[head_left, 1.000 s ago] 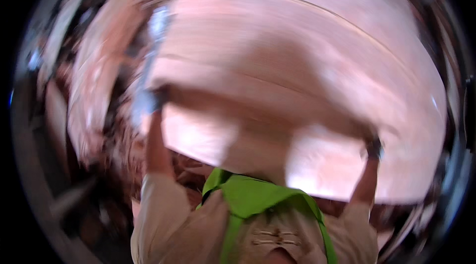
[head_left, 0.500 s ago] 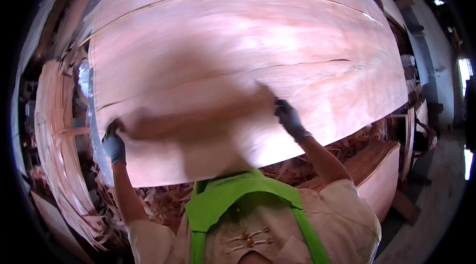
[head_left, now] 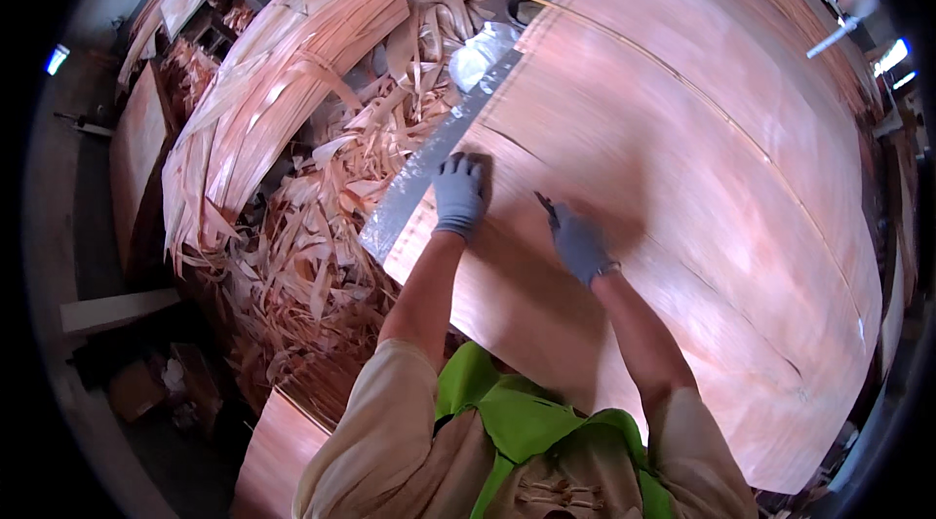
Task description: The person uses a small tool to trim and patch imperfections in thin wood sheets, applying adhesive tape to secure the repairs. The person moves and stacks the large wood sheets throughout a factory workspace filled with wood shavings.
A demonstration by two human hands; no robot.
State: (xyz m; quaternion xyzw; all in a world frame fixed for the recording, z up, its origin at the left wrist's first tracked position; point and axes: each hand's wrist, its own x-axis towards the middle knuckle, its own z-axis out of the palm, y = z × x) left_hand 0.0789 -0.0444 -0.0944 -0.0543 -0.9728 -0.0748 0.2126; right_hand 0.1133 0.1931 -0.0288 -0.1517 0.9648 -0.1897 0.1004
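A large sheet of pale pinkish wood veneer (head_left: 624, 158) lies in front of me, with thin cracks running through it. Close to its left edge, my left hand (head_left: 458, 195) rests in a grey glove, palm down, fingers stretched out on the surface. To its right, my right hand (head_left: 582, 244), gloved too, is closed around a small dark knife (head_left: 547, 206) whose tip points up and left. The handle is mostly hidden in the fist. Whether the blade touches the veneer I cannot tell. A thin, light strip of wood (head_left: 697, 88) crosses the far part of the sheet.
A grey metal edge (head_left: 414, 183) shows under the veneer's left side. Beyond it lies a heap of veneer scraps (head_left: 327, 217) with a bundle of long strips (head_left: 283, 80) behind. A white plastic bag (head_left: 483, 53) sits by the far left corner. More stacked veneer (head_left: 278, 451) stands lower left.
My view has swung left, bringing the scrap heap into sight. My right hand has come much closer to my left hand, which stays near the sheet's left edge.
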